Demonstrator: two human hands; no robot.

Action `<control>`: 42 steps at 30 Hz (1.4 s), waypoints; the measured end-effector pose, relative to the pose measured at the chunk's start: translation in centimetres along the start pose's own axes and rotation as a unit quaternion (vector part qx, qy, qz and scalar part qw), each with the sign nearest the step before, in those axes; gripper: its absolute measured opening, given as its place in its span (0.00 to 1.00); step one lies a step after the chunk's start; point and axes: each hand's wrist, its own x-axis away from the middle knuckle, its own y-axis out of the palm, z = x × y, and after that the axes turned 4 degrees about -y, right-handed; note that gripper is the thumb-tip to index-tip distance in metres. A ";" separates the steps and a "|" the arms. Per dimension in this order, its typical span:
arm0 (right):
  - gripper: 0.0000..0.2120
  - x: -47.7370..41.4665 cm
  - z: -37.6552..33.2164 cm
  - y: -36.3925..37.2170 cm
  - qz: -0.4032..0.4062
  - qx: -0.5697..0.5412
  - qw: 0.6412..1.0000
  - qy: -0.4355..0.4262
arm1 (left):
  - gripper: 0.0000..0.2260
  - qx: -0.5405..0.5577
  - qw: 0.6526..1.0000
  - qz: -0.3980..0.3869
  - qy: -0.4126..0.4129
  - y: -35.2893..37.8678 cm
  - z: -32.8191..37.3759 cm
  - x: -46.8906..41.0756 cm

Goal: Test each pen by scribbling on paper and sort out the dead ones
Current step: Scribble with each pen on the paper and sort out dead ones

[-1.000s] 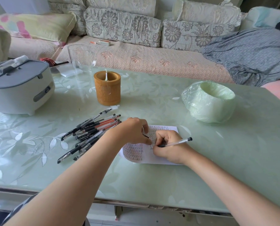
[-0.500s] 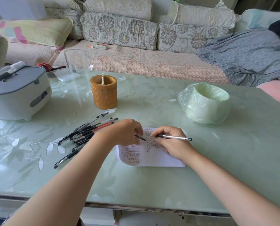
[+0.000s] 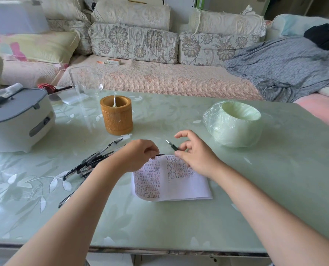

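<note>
A white sheet of paper (image 3: 180,185) covered in small scribbled marks lies on the glass table. My right hand (image 3: 195,155) hovers over its far edge and pinches a pen (image 3: 172,145), tip pointing up and to the left. My left hand (image 3: 138,155) is curled beside it and holds a thin black piece, probably the pen's cap (image 3: 159,155). A pile of several black and red pens (image 3: 91,162) lies left of the paper, partly hidden by my left forearm. A brown cylindrical pen holder (image 3: 116,117) stands behind the pile.
A green bin lined with a plastic bag (image 3: 236,125) sits to the right. A grey-and-white appliance (image 3: 16,118) stands at the left, with a clear glass jug (image 3: 86,85) behind the holder. A sofa runs along the table's far side.
My right hand has lifted off the paper and turned the pen so its tip points up and left. The camera has tilted; my left hand stays curled next to the paper.
</note>
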 end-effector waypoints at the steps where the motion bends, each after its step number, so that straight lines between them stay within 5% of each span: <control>1: 0.14 -0.1 0.1 0.0 0.007 0.054 0.998 -0.007 | 0.06 0.008 1.000 0.004 -0.004 -0.1 -0.1 0.0; 6: 0.07 0.0 -0.2 -0.3 0.010 0.263 0.963 -0.055 | 0.07 0.020 1.000 0.008 -0.009 -0.4 -0.4 0.0; 15: 0.08 0.1 -0.2 0.4 -0.045 0.283 0.950 -0.125 | 0.06 0.029 0.999 -0.023 0.013 -0.3 0.7 0.4; 23: 0.15 1.3 -1.2 1.5 -0.100 0.440 0.875 -0.176 | 0.07 0.150 0.981 -0.122 -0.025 0.1 2.0 1.5; 30: 0.35 1.2 -1.5 2.3 -0.064 0.525 0.833 -0.165 | 0.06 0.165 0.977 -0.123 -0.061 0.6 3.8 2.7; 42: 0.28 1.1 -0.3 2.3 -0.010 0.472 0.854 -0.220 | 0.06 0.186 0.975 -0.090 -0.080 0.7 4.6 3.1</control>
